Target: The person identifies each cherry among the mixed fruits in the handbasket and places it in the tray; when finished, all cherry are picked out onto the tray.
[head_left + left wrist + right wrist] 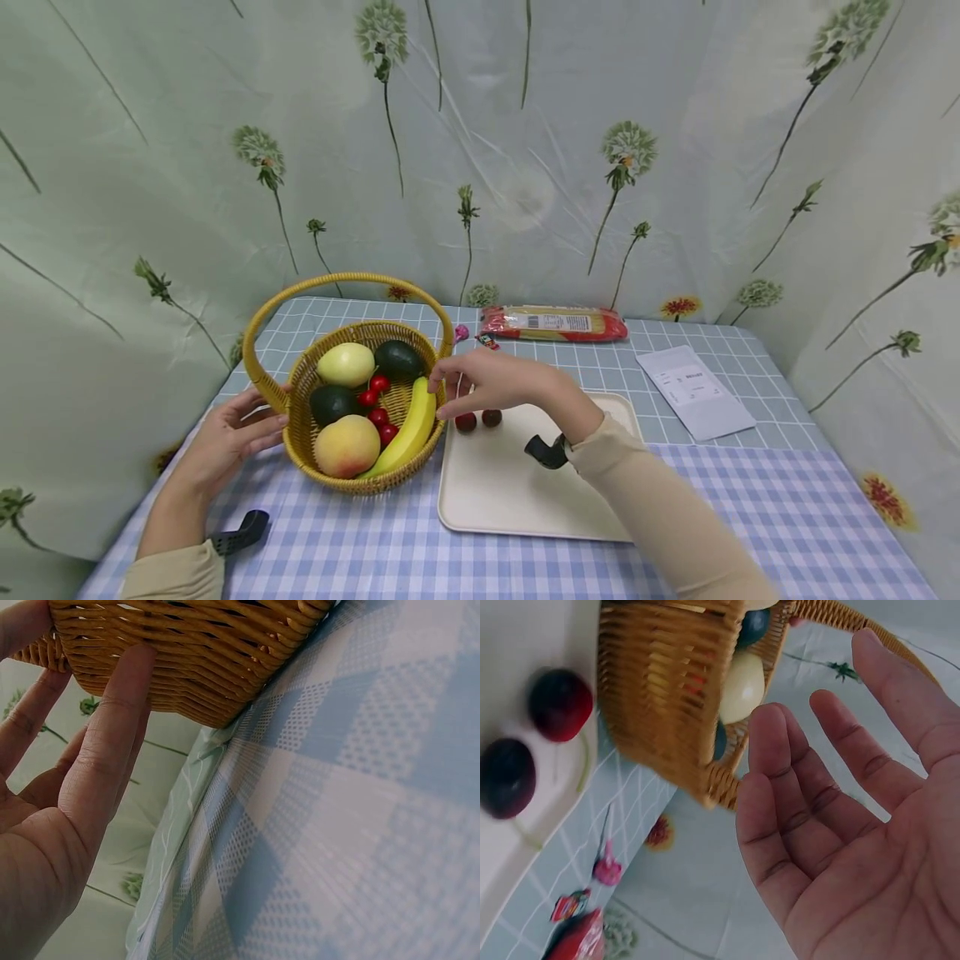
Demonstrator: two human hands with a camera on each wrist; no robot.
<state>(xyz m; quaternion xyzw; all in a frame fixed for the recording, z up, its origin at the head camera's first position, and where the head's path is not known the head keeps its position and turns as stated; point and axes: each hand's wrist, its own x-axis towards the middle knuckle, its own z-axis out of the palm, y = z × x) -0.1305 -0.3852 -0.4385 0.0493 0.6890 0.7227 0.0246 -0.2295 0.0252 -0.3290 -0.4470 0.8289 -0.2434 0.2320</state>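
Note:
A yellow woven basket [360,485] with a tall arched handle [352,278] holds a banana [412,427], a peach [347,447], a pale yellow-green fruit [346,366], two dark green fruits [399,361] and several red cherries [378,417]. My left hand [228,433] is at its left side, extended fingers against the wicker [187,652] by the handle's base. On the opposite side, my right hand [495,383] hovers by the rim with loosely bent fingers and nothing in its palm. Beneath that hand, two dark cherries [560,705] with stems lie on a cream tray [525,500].
Behind the tray lies a red-and-clear pack of noodles [553,323], with a pink wrapped candy [461,332] and another small candy [487,341] beside it. A white labelled packet [693,392] lies at the right. A flowered curtain [525,167] hangs behind the table.

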